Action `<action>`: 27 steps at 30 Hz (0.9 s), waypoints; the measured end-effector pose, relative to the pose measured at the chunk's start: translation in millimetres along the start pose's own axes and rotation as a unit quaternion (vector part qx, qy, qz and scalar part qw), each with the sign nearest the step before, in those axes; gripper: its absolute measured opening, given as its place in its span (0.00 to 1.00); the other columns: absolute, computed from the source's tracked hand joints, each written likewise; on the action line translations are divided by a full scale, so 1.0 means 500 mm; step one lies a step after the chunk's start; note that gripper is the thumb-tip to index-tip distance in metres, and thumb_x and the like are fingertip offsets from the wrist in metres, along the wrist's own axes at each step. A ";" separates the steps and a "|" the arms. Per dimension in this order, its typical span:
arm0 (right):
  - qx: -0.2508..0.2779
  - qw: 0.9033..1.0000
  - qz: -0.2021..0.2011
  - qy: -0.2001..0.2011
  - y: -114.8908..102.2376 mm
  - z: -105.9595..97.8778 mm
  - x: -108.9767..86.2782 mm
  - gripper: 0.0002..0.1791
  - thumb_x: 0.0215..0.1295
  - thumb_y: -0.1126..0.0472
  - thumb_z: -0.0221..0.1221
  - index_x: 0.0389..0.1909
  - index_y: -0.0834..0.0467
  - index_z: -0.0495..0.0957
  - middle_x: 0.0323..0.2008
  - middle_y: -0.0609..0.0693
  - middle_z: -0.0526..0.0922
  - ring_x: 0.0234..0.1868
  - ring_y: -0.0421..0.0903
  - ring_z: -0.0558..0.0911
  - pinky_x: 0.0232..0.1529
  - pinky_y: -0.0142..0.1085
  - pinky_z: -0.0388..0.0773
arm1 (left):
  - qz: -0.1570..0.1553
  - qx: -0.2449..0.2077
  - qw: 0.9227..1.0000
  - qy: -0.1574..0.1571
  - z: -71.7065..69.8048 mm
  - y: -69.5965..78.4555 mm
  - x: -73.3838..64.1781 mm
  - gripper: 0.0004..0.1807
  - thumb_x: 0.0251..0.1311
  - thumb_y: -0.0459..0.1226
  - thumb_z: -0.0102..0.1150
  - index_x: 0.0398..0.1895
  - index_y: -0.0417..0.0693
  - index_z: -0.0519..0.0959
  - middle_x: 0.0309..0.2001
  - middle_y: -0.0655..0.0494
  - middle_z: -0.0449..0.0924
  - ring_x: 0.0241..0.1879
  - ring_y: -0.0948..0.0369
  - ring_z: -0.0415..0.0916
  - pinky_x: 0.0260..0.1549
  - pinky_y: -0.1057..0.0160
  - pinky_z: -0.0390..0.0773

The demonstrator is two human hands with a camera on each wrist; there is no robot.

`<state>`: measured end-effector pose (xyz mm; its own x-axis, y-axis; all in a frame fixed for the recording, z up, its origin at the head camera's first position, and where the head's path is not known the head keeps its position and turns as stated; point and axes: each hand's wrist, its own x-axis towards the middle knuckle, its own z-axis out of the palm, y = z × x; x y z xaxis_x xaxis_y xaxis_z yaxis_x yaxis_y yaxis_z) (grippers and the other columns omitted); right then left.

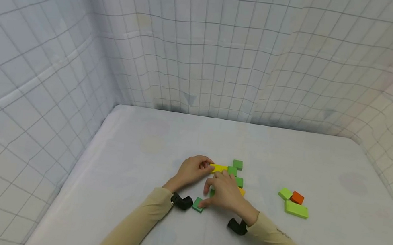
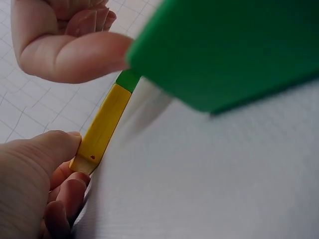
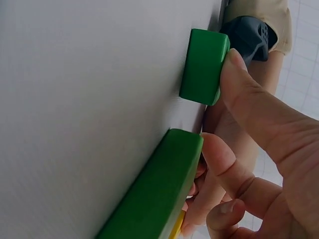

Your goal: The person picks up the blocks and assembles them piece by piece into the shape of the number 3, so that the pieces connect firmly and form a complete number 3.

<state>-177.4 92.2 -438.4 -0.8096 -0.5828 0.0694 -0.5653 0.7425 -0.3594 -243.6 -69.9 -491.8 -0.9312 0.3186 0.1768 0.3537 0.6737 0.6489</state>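
Observation:
My left hand (image 1: 191,169) pinches the near end of a long yellow block (image 2: 103,122), which lies against a green block (image 1: 232,171). Lower on the table, the thumb of my right hand (image 1: 226,191) touches a small green block (image 3: 204,67). In the right wrist view, that hand's index fingertip is at the end of a longer green block (image 3: 154,189). The right palm hangs over the blocks and partly hides a yellow-orange block (image 1: 242,191) and another green block (image 1: 212,192).
Another green block (image 1: 237,164) lies at the far end of the row, with one more green block (image 1: 239,182) beside the right hand. Off to the right sit a small lime block (image 1: 285,193), a red-orange block (image 1: 297,197) and a longer lime block (image 1: 296,209). Gridded curtains (image 1: 204,50) surround the white table (image 1: 135,148).

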 end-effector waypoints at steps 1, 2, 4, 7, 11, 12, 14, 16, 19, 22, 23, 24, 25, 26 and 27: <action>0.000 1.000 -0.001 0.001 0.001 -0.001 0.002 0.20 0.30 0.38 0.73 0.18 0.45 0.77 0.26 0.44 0.70 0.30 0.44 0.62 0.35 0.39 0.56 | 0.000 0.000 1.000 0.001 0.000 0.000 0.000 0.14 0.59 0.49 0.57 0.42 0.53 0.81 0.26 0.66 0.75 0.23 0.70 0.69 0.23 0.71 0.68; -0.002 1.000 -0.002 0.001 0.003 -0.002 0.004 0.20 0.31 0.38 0.73 0.19 0.45 0.77 0.26 0.44 0.70 0.31 0.44 0.62 0.35 0.39 0.57 | 0.001 0.001 1.000 0.002 0.000 0.000 0.000 0.14 0.59 0.49 0.57 0.42 0.54 0.81 0.26 0.66 0.75 0.23 0.70 0.68 0.23 0.71 0.68; -0.005 1.000 -0.003 0.003 0.006 -0.003 0.009 0.19 0.31 0.38 0.72 0.19 0.44 0.78 0.27 0.44 0.72 0.31 0.44 0.63 0.36 0.40 0.58 | 0.002 0.002 1.000 0.005 -0.001 0.000 -0.001 0.14 0.59 0.50 0.57 0.42 0.54 0.81 0.26 0.66 0.75 0.23 0.70 0.68 0.23 0.71 0.68; -0.006 1.000 0.000 0.005 0.011 -0.006 0.015 0.19 0.31 0.38 0.72 0.20 0.45 0.79 0.29 0.45 0.74 0.32 0.44 0.64 0.36 0.41 0.59 | 0.007 0.001 1.000 0.007 -0.001 -0.001 -0.001 0.14 0.59 0.49 0.57 0.42 0.53 0.81 0.26 0.65 0.75 0.23 0.71 0.68 0.23 0.71 0.68; -0.006 1.000 0.011 0.003 0.016 -0.008 0.022 0.19 0.32 0.37 0.71 0.20 0.44 0.79 0.30 0.45 0.75 0.32 0.44 0.65 0.36 0.41 0.59 | 0.009 0.004 1.000 0.007 -0.002 0.000 -0.001 0.14 0.59 0.49 0.57 0.42 0.53 0.81 0.26 0.65 0.75 0.23 0.71 0.68 0.23 0.71 0.68; -0.006 1.000 0.013 0.004 0.018 -0.008 0.023 0.19 0.32 0.37 0.71 0.21 0.44 0.79 0.30 0.45 0.75 0.32 0.44 0.65 0.36 0.41 0.59 | 0.008 0.006 1.000 0.008 -0.002 0.000 0.000 0.14 0.59 0.49 0.57 0.42 0.53 0.81 0.26 0.65 0.75 0.23 0.71 0.68 0.23 0.71 0.68; -0.004 1.000 0.015 0.004 0.021 -0.007 0.025 0.18 0.34 0.37 0.71 0.21 0.43 0.79 0.31 0.44 0.75 0.32 0.44 0.65 0.36 0.41 0.59 | 0.006 0.010 1.000 0.008 -0.003 0.001 0.000 0.14 0.59 0.49 0.57 0.42 0.53 0.81 0.26 0.65 0.75 0.23 0.71 0.68 0.24 0.71 0.67; 0.002 1.000 0.018 0.003 0.024 -0.006 0.025 0.17 0.37 0.37 0.70 0.22 0.43 0.79 0.30 0.44 0.75 0.32 0.43 0.65 0.36 0.40 0.59 | 0.003 0.013 1.000 0.008 -0.004 0.002 0.000 0.14 0.59 0.49 0.57 0.42 0.54 0.81 0.26 0.65 0.75 0.23 0.71 0.68 0.24 0.71 0.67; 0.013 1.000 0.021 0.004 0.028 -0.005 0.023 0.15 0.40 0.37 0.68 0.22 0.42 0.80 0.29 0.43 0.74 0.32 0.42 0.65 0.35 0.38 0.58 | 0.001 0.017 1.000 0.005 -0.004 0.001 0.000 0.15 0.59 0.50 0.57 0.42 0.54 0.81 0.27 0.66 0.75 0.23 0.71 0.68 0.24 0.72 0.68; 0.016 1.000 0.017 0.011 0.032 -0.002 0.018 0.16 0.41 0.36 0.68 0.24 0.42 0.81 0.27 0.42 0.73 0.31 0.41 0.63 0.33 0.37 0.56 | 0.004 0.013 1.000 0.008 -0.005 0.000 0.001 0.15 0.59 0.50 0.57 0.42 0.54 0.82 0.26 0.65 0.75 0.23 0.70 0.68 0.24 0.71 0.68; 0.014 1.000 0.015 0.014 0.033 0.000 0.017 0.17 0.40 0.36 0.68 0.24 0.43 0.81 0.27 0.42 0.72 0.31 0.41 0.63 0.33 0.37 0.56 | 0.005 0.014 1.000 0.009 -0.004 0.000 0.001 0.14 0.59 0.50 0.57 0.42 0.54 0.82 0.26 0.65 0.75 0.23 0.70 0.68 0.24 0.71 0.68; 0.014 1.000 0.011 0.017 0.034 0.001 0.016 0.17 0.40 0.36 0.68 0.25 0.42 0.81 0.26 0.42 0.72 0.31 0.41 0.62 0.33 0.37 0.55 | 0.005 0.014 1.000 0.010 -0.003 0.000 0.002 0.14 0.59 0.50 0.57 0.42 0.54 0.81 0.26 0.65 0.75 0.23 0.70 0.68 0.24 0.71 0.68; 0.013 1.000 0.007 0.020 0.035 0.003 0.014 0.17 0.40 0.36 0.68 0.26 0.42 0.81 0.26 0.42 0.71 0.31 0.41 0.62 0.33 0.37 0.55 | 0.005 0.014 1.000 0.010 -0.002 0.000 0.002 0.14 0.59 0.50 0.57 0.42 0.53 0.81 0.26 0.65 0.75 0.23 0.70 0.68 0.24 0.71 0.68; 0.016 1.000 0.004 0.021 0.035 0.005 0.013 0.18 0.40 0.36 0.68 0.26 0.43 0.81 0.26 0.42 0.71 0.31 0.41 0.62 0.33 0.37 0.55 | 0.003 0.015 1.000 0.009 -0.001 -0.001 0.002 0.15 0.59 0.50 0.57 0.42 0.54 0.81 0.26 0.65 0.75 0.23 0.70 0.68 0.24 0.71 0.67; 0.019 1.000 0.003 0.022 0.035 0.005 0.012 0.18 0.40 0.36 0.68 0.27 0.43 0.81 0.26 0.42 0.71 0.32 0.41 0.61 0.33 0.37 0.55 | 0.002 0.017 1.000 0.008 0.000 -0.001 0.002 0.15 0.59 0.51 0.57 0.42 0.54 0.81 0.26 0.66 0.74 0.23 0.70 0.68 0.23 0.71 0.67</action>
<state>-191.8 100.6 -446.7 -0.8191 -0.5635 0.1078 -0.5555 0.7320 -0.3946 -244.8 -69.8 -492.0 -0.9307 0.3111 0.1923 0.3607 0.6944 0.6227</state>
